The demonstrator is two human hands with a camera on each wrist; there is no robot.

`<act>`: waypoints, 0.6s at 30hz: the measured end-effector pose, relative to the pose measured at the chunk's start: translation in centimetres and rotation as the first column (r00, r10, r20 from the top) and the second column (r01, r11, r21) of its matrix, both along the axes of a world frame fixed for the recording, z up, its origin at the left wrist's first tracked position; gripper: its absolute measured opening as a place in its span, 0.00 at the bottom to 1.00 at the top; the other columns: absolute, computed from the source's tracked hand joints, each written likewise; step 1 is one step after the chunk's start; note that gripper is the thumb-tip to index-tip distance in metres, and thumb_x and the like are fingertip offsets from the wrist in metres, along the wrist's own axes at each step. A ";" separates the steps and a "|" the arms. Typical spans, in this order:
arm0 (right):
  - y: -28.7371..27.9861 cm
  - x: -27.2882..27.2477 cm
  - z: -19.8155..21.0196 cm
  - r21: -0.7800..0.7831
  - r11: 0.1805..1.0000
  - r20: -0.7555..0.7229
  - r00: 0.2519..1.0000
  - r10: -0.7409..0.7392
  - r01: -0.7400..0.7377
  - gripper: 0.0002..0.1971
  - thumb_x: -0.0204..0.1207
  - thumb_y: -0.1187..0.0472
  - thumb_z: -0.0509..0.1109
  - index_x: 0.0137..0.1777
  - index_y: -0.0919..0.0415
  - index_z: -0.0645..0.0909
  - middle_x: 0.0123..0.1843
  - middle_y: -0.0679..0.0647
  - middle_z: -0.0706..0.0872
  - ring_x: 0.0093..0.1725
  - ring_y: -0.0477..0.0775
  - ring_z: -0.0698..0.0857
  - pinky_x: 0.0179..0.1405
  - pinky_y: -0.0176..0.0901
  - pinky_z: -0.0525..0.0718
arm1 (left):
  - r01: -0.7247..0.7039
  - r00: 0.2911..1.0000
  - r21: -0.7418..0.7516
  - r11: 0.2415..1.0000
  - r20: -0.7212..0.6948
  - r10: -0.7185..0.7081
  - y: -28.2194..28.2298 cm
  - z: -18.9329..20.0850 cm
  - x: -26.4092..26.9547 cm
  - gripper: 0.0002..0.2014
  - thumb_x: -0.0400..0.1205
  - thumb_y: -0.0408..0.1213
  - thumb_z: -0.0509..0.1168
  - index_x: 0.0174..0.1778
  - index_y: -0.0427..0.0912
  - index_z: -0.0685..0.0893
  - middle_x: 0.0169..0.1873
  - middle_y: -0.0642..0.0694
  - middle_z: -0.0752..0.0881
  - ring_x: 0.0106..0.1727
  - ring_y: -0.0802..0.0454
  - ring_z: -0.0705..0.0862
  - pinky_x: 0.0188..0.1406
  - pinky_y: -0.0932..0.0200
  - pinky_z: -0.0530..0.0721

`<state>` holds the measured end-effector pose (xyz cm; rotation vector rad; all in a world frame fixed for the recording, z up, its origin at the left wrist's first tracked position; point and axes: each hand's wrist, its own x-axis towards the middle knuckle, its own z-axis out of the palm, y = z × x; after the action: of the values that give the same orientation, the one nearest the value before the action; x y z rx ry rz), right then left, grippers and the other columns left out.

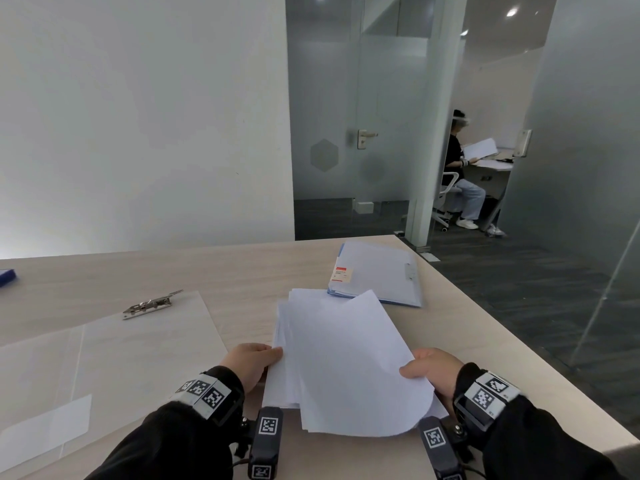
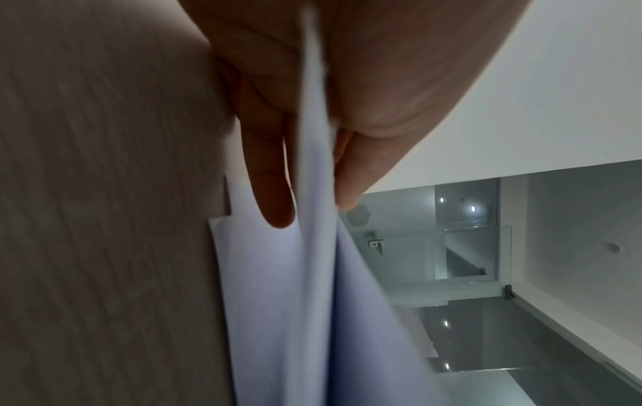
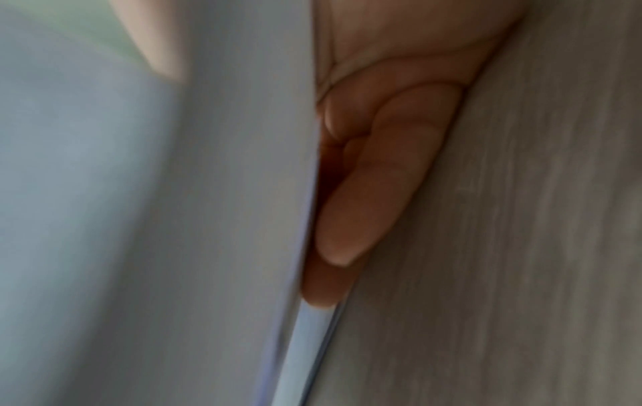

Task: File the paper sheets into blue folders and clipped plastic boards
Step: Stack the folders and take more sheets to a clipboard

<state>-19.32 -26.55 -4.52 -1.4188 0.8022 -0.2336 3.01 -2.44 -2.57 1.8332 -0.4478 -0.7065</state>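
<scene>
A stack of white paper sheets [image 1: 343, 358] lies at the table's near middle, its top sheets lifted and bowed. My left hand [image 1: 254, 363] pinches the left edge of the sheets [image 2: 314, 170], thumb above and fingers [image 2: 271, 192] beneath. My right hand [image 1: 431, 370] grips the right edge, thumb on top, with fingers [image 3: 375, 178] under the sheets [image 3: 208, 219]. A clear plastic board [image 1: 114, 348] with a metal clip [image 1: 152, 304] lies to the left. A blue folder with clipped papers [image 1: 379, 271] lies behind the stack.
The wooden table [image 1: 242, 271] ends close on the right, with dark floor beyond. A blue object [image 1: 7, 277] sits at the far left edge. Behind a glass partition [image 1: 360, 116], a seated person [image 1: 460, 174] handles papers.
</scene>
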 end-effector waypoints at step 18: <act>-0.1 -3.4 0.0 0.076 0.997 0.049 0.999 -0.015 0.012 0.26 0.57 0.72 0.73 0.59 0.79 0.82 0.54 0.75 0.89 0.44 0.69 0.91 0.43 0.53 0.88 | -0.008 0.984 0.216 0.976 0.178 -0.031 0.3 0.5 -0.1 0.08 0.78 0.39 0.70 0.36 0.40 0.88 0.30 0.48 0.89 0.29 0.53 0.86 0.26 0.67 0.80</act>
<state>-22.70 -26.67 -4.47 -1.3322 0.7724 -0.2456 2.88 -2.12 -2.11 2.1123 -0.5166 -0.6180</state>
